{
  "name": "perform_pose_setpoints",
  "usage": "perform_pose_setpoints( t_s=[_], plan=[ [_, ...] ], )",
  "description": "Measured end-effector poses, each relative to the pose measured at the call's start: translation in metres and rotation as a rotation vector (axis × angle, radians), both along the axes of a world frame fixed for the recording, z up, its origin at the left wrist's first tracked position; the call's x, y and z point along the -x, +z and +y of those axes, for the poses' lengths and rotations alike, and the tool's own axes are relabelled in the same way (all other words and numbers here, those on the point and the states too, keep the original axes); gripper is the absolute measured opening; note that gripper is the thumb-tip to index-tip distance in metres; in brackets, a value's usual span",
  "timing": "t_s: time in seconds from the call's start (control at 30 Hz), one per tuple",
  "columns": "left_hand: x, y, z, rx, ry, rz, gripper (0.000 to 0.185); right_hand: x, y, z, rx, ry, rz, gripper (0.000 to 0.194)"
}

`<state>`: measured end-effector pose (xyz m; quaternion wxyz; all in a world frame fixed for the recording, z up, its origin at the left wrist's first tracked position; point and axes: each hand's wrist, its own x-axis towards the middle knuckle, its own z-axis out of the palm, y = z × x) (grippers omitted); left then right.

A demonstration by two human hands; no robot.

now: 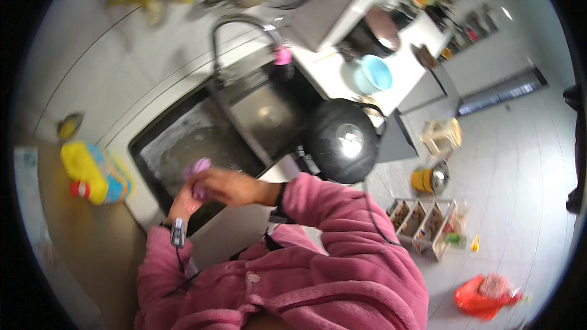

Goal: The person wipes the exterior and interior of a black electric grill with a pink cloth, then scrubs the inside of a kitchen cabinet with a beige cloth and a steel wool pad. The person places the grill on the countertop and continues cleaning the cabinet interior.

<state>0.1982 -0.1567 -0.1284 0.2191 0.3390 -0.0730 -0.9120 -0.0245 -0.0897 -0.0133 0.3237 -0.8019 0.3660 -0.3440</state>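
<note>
Over the left basin (pixel 172 146) of a black double sink, both hands are together on a bunched purple cloth (pixel 202 165). My left hand (pixel 183 204) is lower and to the left, its wet skin against the cloth. From the right, my right hand (pixel 236 187) presses over the cloth, blurred by motion. The fingers hide much of the cloth. Cloudy, foamy water (pixel 188 135) lies in the basin below. A curved faucet (pixel 238 16) with a pink-banded spout (pixel 283 56) points at the right basin (pixel 261 105).
A yellow bottle (pixel 98 174) with a red cap stands left of the sink. At the right rim is a large round black pan or lid (pixel 339 142). A light-blue tub (pixel 373 74) sits on the counter. A stool (pixel 442 135), divided rack (pixel 422 227) and red bag (pixel 479 298) occupy the floor.
</note>
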Motion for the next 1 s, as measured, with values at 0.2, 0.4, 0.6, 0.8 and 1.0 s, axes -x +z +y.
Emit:
perform_pose_setpoints(
  t_s=[0.2,0.4,0.6,0.8,1.0],
  plan=[
    [-0.002,0.042,-0.002,0.282,-0.438,0.158,0.025,0.009,0.013,-0.012,0.111,0.029,0.652,0.085],
    [0.022,0.074,-0.008,0.384,-0.756,0.184,0.013,-0.001,-0.009,-0.033,0.139,0.152,0.672,0.07],
    [0.045,0.056,-0.015,0.71,-0.882,-0.393,0.028,-0.002,-0.038,-0.048,0.169,0.104,0.97,0.036],
    [0.067,0.038,-0.018,1.023,-1.059,-0.794,0.026,-0.002,-0.067,-0.05,-0.04,0.014,0.874,0.016],
    [0.057,0.026,-0.006,1.62,-0.866,-1.0,0.023,-0.007,-0.093,-0.046,-0.368,-0.008,0.824,0.02]
  ],
)
